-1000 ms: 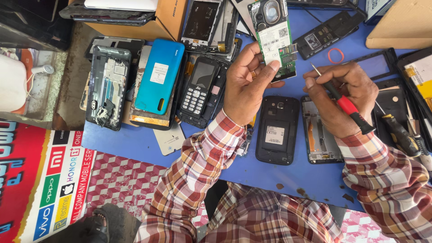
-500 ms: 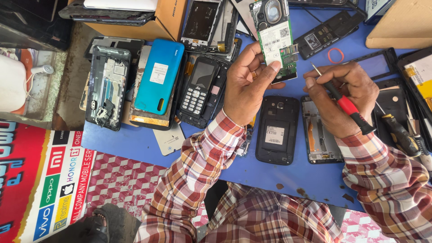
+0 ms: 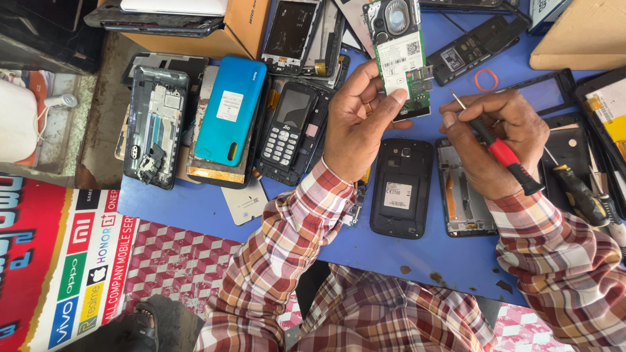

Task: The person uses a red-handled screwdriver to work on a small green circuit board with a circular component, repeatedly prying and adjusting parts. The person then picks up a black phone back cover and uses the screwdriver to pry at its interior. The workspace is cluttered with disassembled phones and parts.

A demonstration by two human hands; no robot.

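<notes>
Nothing has shifted in the last second: left hand (image 3: 355, 127) fingers still pinch the green circuit board (image 3: 399, 55) above the counter's far edge, right hand (image 3: 495, 140) gripping the red screwdriver (image 3: 502, 153) beside it.

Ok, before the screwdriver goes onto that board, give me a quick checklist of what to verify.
1. Circuit board gripped in the left hand: ok, fingers pinch its lower edge.
2. Screwdriver held in the right hand: ok.
3. Tip near the board: ok, just beside its lower right corner, not touching.
4. Tip matches the screw: cannot tell, too small.
5. Board clear of the blue table: ok, held above it.
6. Black phone shell out of the way: ok, lying below the hands.
</notes>
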